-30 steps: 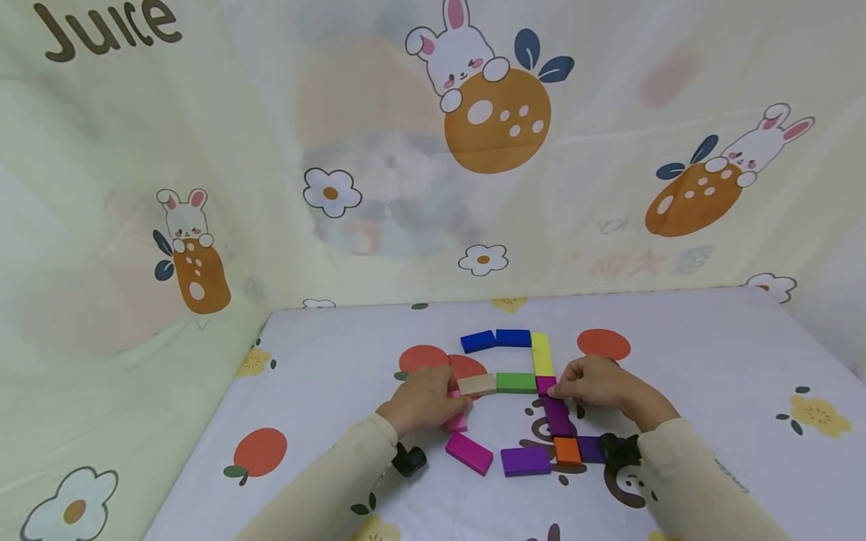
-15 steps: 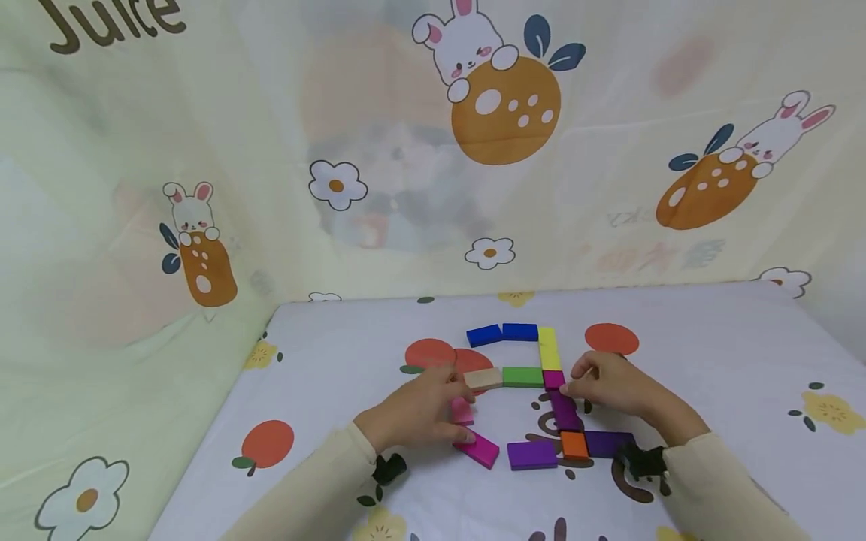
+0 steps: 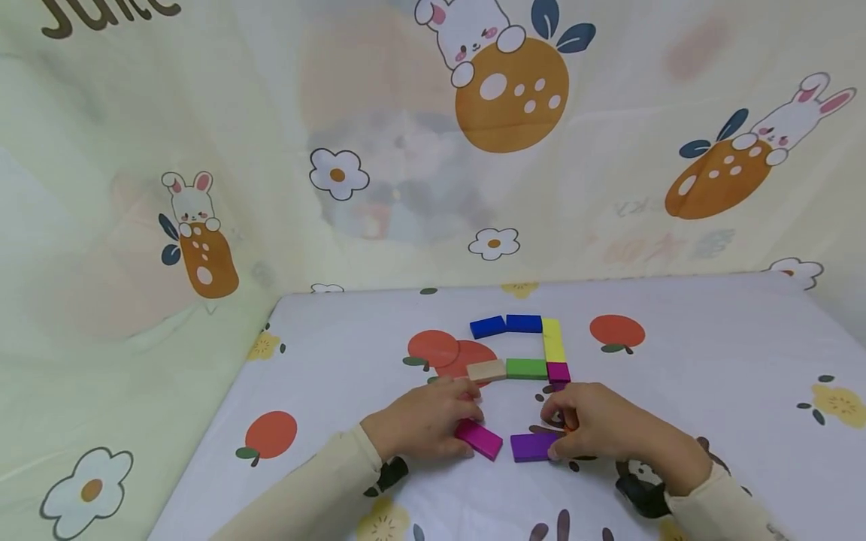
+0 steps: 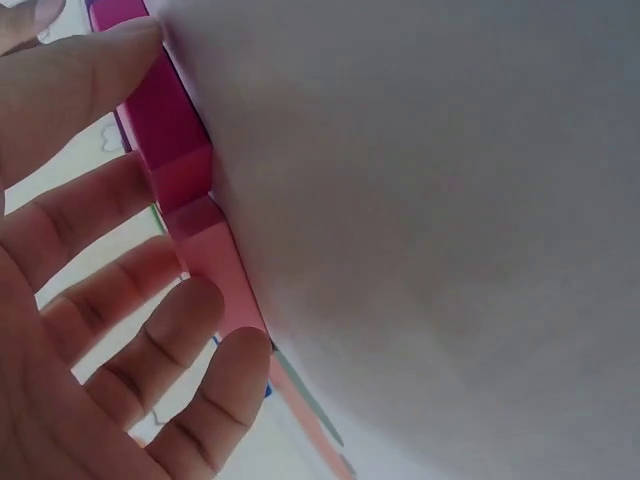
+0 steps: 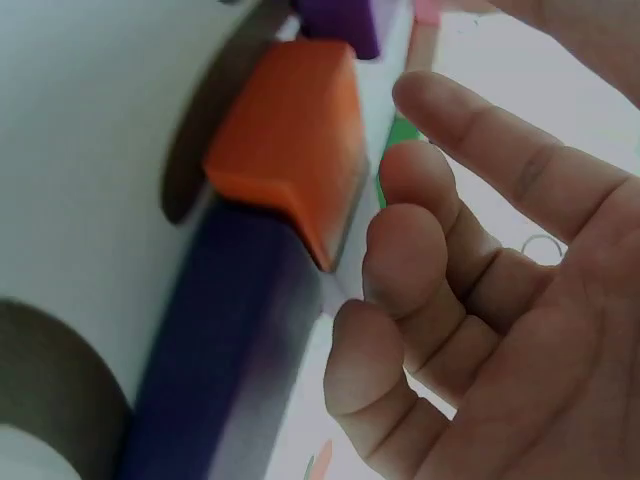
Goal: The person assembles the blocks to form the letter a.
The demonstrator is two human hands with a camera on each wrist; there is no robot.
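Observation:
My left hand [image 3: 429,421] pinches the tilted magenta block [image 3: 480,439] between thumb and index finger. Its other fingers curl beside the pink block [image 4: 225,270] in the left wrist view. My right hand [image 3: 598,424] stands over the orange block [image 5: 290,130], with the thumb at the right end of the purple block [image 3: 531,448]. In the right wrist view, its loosely bent fingers are apart from the orange block, which meets a dark violet block [image 5: 225,330]. My right hand hides most of those two blocks in the head view.
Beyond the hands, two blue blocks [image 3: 524,323] lead to a yellow block [image 3: 553,340]. Below it is a small magenta block [image 3: 558,372], beside a green block [image 3: 526,368] and a beige block [image 3: 486,370]. The patterned cloth [image 3: 338,338] lies under everything.
My right hand has come down from the small magenta block to the orange and purple blocks. My left hand has shifted from the pink block to the tilted magenta one. The head view has tilted downward.

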